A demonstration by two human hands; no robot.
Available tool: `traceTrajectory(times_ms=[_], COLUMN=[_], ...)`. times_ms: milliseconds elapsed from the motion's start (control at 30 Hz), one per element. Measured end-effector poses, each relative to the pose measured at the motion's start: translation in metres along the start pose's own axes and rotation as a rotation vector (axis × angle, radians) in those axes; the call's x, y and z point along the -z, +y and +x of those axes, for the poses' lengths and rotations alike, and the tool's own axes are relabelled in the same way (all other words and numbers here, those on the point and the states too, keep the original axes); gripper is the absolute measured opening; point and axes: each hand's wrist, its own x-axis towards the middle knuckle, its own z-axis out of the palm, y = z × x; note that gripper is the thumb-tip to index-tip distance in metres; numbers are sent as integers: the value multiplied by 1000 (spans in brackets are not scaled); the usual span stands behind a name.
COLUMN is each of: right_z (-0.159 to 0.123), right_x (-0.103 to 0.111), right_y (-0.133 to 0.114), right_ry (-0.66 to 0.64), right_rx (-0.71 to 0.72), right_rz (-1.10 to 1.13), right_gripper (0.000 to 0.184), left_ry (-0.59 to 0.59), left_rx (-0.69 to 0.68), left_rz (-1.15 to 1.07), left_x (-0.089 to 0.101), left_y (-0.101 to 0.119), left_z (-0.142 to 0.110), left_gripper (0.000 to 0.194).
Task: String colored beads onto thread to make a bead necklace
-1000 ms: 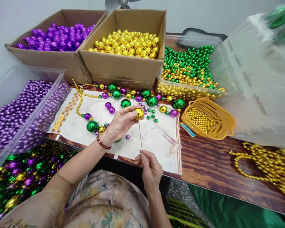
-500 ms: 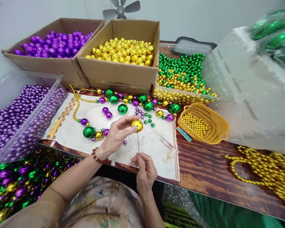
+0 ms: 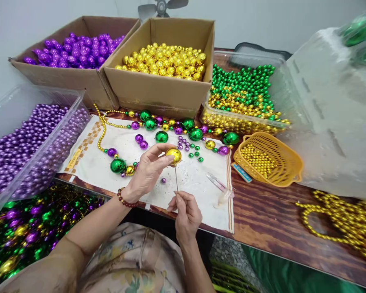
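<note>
Two bare hands at work, and nearest of all comes the right hand (image 3: 187, 215), forearm rising from the bottom edge, wrist fairly straight, thumb and fingers closed in a pinch on the low end of one needle (image 3: 176, 179). Up it goes, that needle, long axis nearly upright in the view and leaning a touch left at the top, where it meets the underside of one gold ball (image 3: 173, 156); how deep it runs inside, you cannot tell. And here's the left hand (image 3: 148, 171), its arm sweeping in from the lower left, one bracelet (image 3: 126, 200) at the wrist, thumb and forefinger parted just the width of the ball and gripping it from the left. The ball sits raised above the white cloth (image 3: 192, 203), in front of the loose beads.

On the cloth, one lone purple bead (image 3: 164, 180) lies behind the hands, with one pink-handled tool (image 3: 221, 186) over to the right. Further back, five small green beads (image 3: 197, 154), a cluster of small purple beads (image 3: 184, 142) too tight to count, two purple balls (image 3: 143, 144) together and one loose green ball (image 3: 161, 137). One orange basket (image 3: 286, 167) stands right of the cloth. Behind it all, two cardboard boxes (image 3: 158, 91), and farthest, one fan (image 3: 161, 7) by the wall!
</note>
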Motion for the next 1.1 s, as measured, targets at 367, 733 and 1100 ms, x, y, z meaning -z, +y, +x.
traceTrajectory(times_ms=[367,733,1100], right_z=[-16,-11,-26], right_x=[5,-5,-3], right_y=[26,15,22], right_ry=[-78,-129,-157], right_rx=[72,120,125], right_rz=[-57,-83,-131], right_gripper=[18,17,18], left_ry=[-44,-50,-32], left_rx=[-108,-119,-56], left_rz=[44,88,25], left_x=[0,5,4], left_y=[-3,-14,-8], left_z=[-3,-3,9], left_gripper=[30,27,29])
